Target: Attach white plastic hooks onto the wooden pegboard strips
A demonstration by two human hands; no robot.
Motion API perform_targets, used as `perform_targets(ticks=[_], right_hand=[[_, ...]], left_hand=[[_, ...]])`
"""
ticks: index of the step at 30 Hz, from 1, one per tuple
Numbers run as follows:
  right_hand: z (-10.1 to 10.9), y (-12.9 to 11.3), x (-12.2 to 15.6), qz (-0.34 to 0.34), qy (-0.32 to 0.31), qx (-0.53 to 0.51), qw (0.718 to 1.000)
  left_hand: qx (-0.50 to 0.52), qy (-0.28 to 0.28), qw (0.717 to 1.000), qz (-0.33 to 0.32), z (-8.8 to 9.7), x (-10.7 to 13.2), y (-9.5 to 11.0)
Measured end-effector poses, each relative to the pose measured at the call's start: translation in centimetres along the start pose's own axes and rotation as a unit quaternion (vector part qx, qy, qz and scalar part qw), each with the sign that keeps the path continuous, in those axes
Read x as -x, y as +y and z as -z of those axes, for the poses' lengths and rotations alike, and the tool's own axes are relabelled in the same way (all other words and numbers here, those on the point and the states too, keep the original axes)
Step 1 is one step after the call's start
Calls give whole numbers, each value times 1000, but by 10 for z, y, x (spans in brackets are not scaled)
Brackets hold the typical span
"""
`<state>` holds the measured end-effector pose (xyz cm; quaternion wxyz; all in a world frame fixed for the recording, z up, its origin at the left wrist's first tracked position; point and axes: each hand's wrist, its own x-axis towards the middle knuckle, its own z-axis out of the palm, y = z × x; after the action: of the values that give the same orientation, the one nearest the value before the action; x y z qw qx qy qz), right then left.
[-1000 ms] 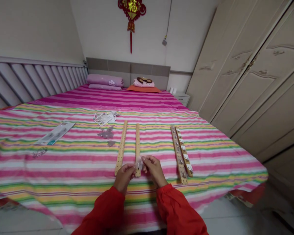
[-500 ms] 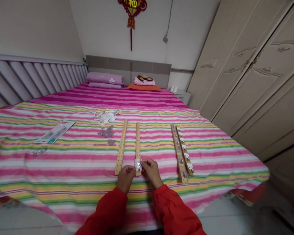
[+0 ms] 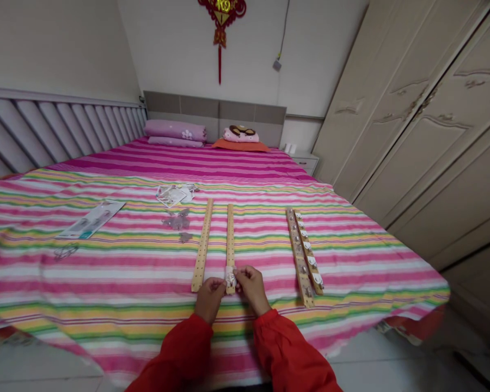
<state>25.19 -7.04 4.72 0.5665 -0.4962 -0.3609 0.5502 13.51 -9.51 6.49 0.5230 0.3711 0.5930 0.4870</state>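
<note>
My left hand (image 3: 210,296) and my right hand (image 3: 251,287) pinch opposite sides of a small clear hook (image 3: 230,277) with a shiny metal part. It lies over the near end of a narrow wooden strip (image 3: 230,234) dotted with holes. I cannot tell whether it is stuck to the wood. Left of this strip lies a second bare wooden strip (image 3: 203,245) with holes, a little wider. To the left of both is a small pile of clear hooks (image 3: 177,220).
Two wooden strips on the right carry hooks: one has clear metal-fitted hooks (image 3: 298,250), the other white hooks (image 3: 307,246). Packaging cards (image 3: 175,194) lie behind the pile. A flat package (image 3: 92,219) and thin metal rings (image 3: 66,250) lie at left on the striped bed cover (image 3: 126,283).
The hook has tilted slightly between my fingers, and its bright reflection has dimmed. Both hands stay almost in the same place.
</note>
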Motion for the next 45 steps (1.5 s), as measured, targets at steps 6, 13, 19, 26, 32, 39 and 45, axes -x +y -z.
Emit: perform_targets(ticks=[6,13,19,26,32,39,45], right_hand=[[1,1,0,4,-2,-1,1000],[0,2,0,1,8,-2,1000],[0,2,5,10,10,24,1000],[7,8,18,-54,-5,75,996],[7,5,22,-118,-18,-32,992],[9,5,23,-115,-14,-64,991],[13,6,24,-109,-25,-65,992]], left_hand=[[0,6,1000,-12,0,-3,-8],[-25,-7,1000,-7,1,-13,-24],[-72,-40,993,89,3,-16,-24],[-82,-35,994,59,3,-19,-29],[-50,-50,994,88,-1,-17,-20],[36,-100,986,127,-11,-23,6],[59,-123,976,171,-15,-25,16]])
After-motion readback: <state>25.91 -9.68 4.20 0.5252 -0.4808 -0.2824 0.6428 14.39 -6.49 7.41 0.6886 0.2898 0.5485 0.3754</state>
